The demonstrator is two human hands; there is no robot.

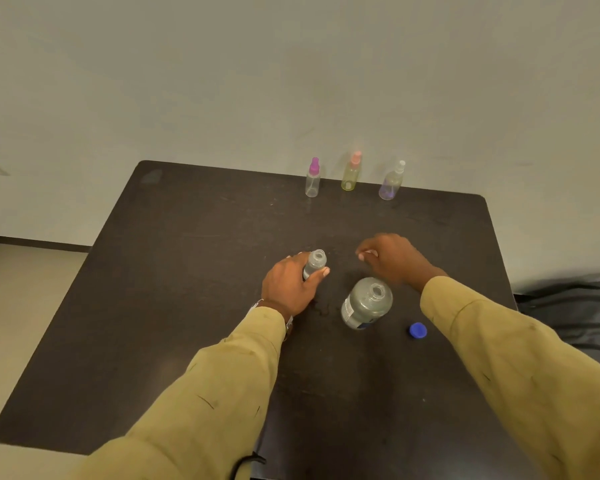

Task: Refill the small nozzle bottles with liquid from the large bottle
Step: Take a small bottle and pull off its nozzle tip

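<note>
Sleeves [222, 393] in front. Big bottle [366, 303] stands open on the counter [187, 271], blue cap [418, 330] beside it. Left hand [288, 285] grips an uncapped small bottle [315, 263]; right hand [395, 258] is curled, can't tell on what. Three capped bottles [351, 171] at the back, maybe still waiting.

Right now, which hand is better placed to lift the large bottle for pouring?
Right, probably. The left hand grips the small open bottle, steadying it. The right hand hovers just beyond the large bottle, though it may be pinching something small.
</note>
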